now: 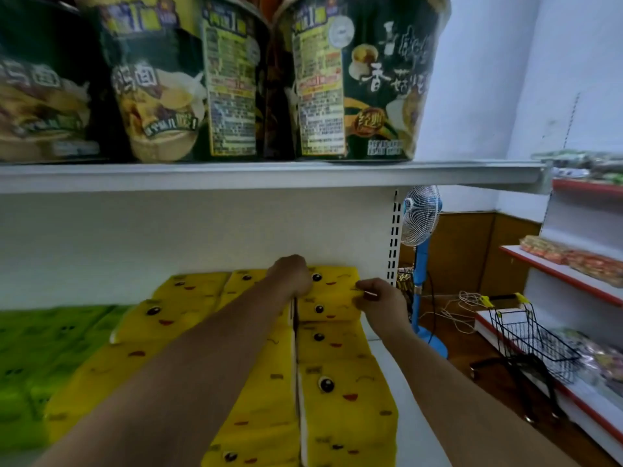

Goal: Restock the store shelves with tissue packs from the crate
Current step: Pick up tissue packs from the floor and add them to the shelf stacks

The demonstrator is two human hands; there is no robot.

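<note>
Yellow tissue packs with cartoon faces lie in rows on the white shelf (397,429). At the back of the right row lies one yellow pack (333,281), against the shelf's back wall. My left hand (291,274) grips its left side with curled fingers. My right hand (379,298) pinches its right edge. A nearer yellow pack (340,396) lies in the same row below my arms. Green tissue packs (37,348) fill the shelf to the left. The crate is not in view.
Large instant noodle cups (354,79) stand on the shelf above, close overhead. To the right are a blue standing fan (421,224), a small black wire shopping cart (532,342) with loose cords on the floor, and red-edged shelves (573,278) with packaged goods.
</note>
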